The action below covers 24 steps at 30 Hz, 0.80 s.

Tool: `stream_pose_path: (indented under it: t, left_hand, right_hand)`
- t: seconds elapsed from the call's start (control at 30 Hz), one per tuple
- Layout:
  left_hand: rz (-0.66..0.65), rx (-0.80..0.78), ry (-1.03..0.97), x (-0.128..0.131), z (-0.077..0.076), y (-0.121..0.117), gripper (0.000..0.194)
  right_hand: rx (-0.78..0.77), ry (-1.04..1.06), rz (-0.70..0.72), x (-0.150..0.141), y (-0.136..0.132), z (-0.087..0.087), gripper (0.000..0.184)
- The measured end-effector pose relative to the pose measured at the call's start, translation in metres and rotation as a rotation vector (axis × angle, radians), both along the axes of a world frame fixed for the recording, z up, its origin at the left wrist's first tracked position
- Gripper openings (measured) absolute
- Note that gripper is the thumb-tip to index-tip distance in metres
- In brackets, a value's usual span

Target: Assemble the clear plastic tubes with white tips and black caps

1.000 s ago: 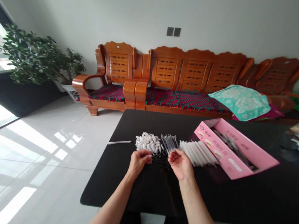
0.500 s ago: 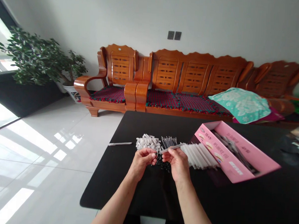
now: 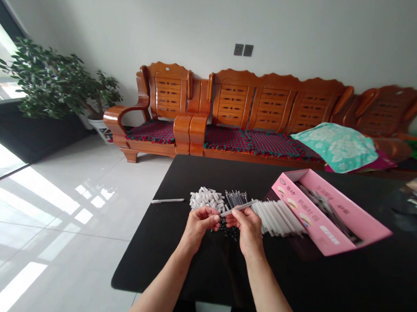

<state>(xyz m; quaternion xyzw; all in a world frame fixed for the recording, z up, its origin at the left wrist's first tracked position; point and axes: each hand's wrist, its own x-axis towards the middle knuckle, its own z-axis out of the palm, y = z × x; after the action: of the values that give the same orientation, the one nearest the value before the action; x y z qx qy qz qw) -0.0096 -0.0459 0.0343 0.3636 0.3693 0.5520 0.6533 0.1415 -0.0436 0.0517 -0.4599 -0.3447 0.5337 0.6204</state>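
Note:
My right hand (image 3: 249, 228) is closed around a pale pen barrel (image 3: 239, 208), which slants up to the right with a dark refill showing inside. At the barrel's lower left end, my left hand (image 3: 201, 223) pinches a small black pen plug, mostly hidden by the fingertips. Under and between the hands lies a heap of small black plugs (image 3: 230, 232). Just beyond are a pile of white pen caps (image 3: 206, 198) and a bundle of dark refills (image 3: 236, 198). A row of white translucent pen barrels (image 3: 278, 218) lies right of my right hand.
A pink cardboard box (image 3: 312, 215) holding several pens stands right on the black table (image 3: 147, 264). One capped pen (image 3: 167, 201) lies at the table's left. Behind are a wooden sofa (image 3: 232, 99) with a teal cloth (image 3: 338, 146) and a potted plant (image 3: 55, 83).
The pen barrel has shifted slightly left, and its lower end now meets my left fingertips, where a small gap was before. The piles and the box have stayed in place.

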Motion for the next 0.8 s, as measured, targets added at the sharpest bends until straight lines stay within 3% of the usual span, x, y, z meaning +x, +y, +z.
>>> stream_pose_path:
  t: [0.3, 0.67, 0.8]
  left_hand:
    - [0.077, 0.023, 0.071, 0.0037, 0.0070, -0.0013, 0.032]
    - [0.208, 0.126, 0.119, 0.0086, 0.0026, 0.0022, 0.039]
    - [0.146, 0.083, 0.156, 0.0080, 0.0023, 0.0029, 0.043]
  right_hand:
    - [0.002, -0.027, -0.014, 0.0001, 0.0009, 0.0003, 0.025]
    - [-0.052, -0.004, -0.050, -0.0033, 0.0017, -0.0006, 0.026]
    - [-0.049, 0.013, -0.054, -0.0024, 0.0023, -0.0026, 0.027]
